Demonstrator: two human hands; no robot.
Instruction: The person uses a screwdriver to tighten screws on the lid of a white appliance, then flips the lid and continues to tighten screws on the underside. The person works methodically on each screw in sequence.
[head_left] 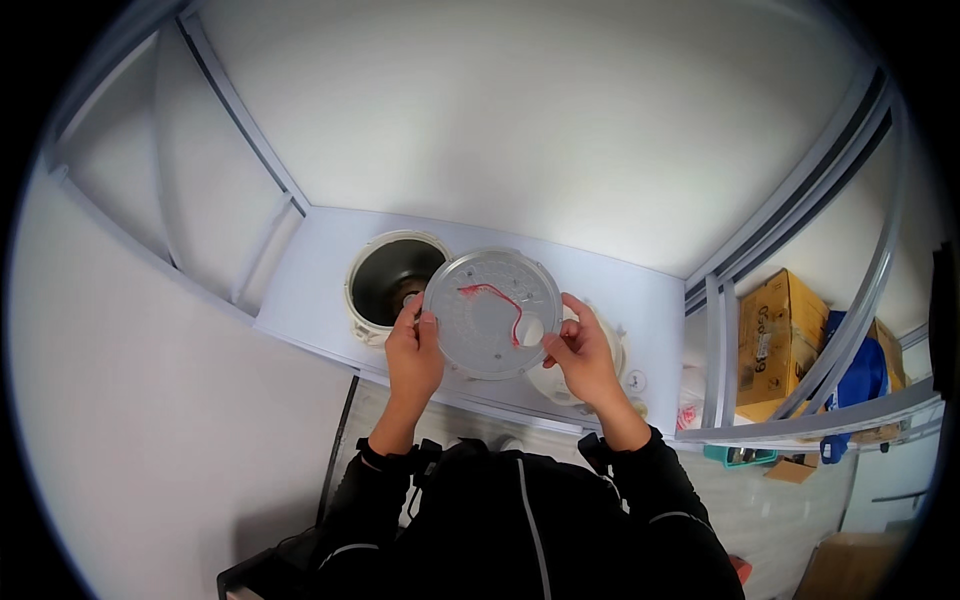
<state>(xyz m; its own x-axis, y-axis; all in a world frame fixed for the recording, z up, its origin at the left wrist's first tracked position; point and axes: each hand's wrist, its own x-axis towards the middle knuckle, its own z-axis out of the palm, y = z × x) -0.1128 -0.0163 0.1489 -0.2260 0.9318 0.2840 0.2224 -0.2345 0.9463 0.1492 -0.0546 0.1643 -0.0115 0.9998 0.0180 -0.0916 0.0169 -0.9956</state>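
Note:
A round grey metal plate (478, 335), which looks like the inner lid of a rice cooker, is held up over the table between my two hands. Red wires (505, 298) lie across its face and lead to a round pale spot near its right edge. My left hand (413, 345) grips the left rim, and my right hand (578, 345) pinches the right rim. Behind the plate, at left, stands a rice cooker body (356, 318) with a dark, open interior. A round white part (560, 387) lies partly hidden under the plate and my right hand.
The white table (640, 300) stands against a pale wall, framed by metal posts (712, 350). A small round piece (637, 380) lies near its right end. Beyond the right posts are a cardboard box (775, 340), a blue cloth-like item (860, 375) and a teal tray (740, 457).

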